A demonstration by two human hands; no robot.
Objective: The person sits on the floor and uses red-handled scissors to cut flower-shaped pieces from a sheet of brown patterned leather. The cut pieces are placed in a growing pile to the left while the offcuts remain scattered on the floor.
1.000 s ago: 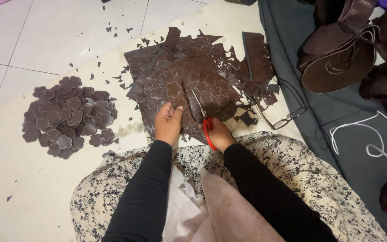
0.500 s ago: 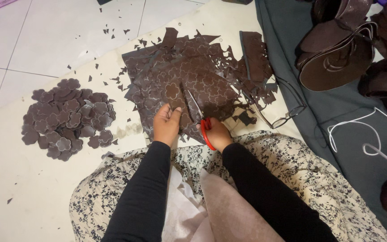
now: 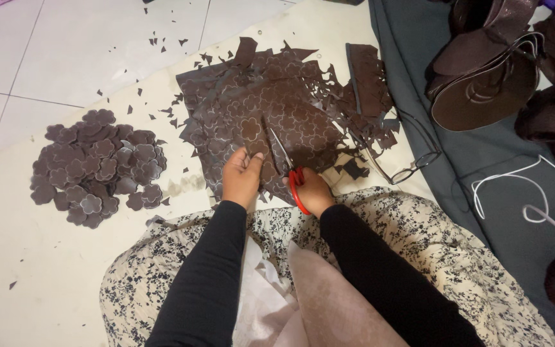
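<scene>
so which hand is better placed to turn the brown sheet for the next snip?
Probably left. The left hand already pinches the brown sheet beside the blades, while the right hand is occupied gripping the red-handled scissors.

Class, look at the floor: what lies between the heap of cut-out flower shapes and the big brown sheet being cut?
In the head view, only small brown offcuts on the pale mat lie between the flower heap and the brown sheet.

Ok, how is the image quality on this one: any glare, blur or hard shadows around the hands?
Head view: even, soft light, no hard shadows; faint sheen on the pale floor tiles; left hand, right hand, red-handled scissors and dark brown flower-marked sheet are sharp, no motion blur; mild wide-angle bending at the edges.
</scene>
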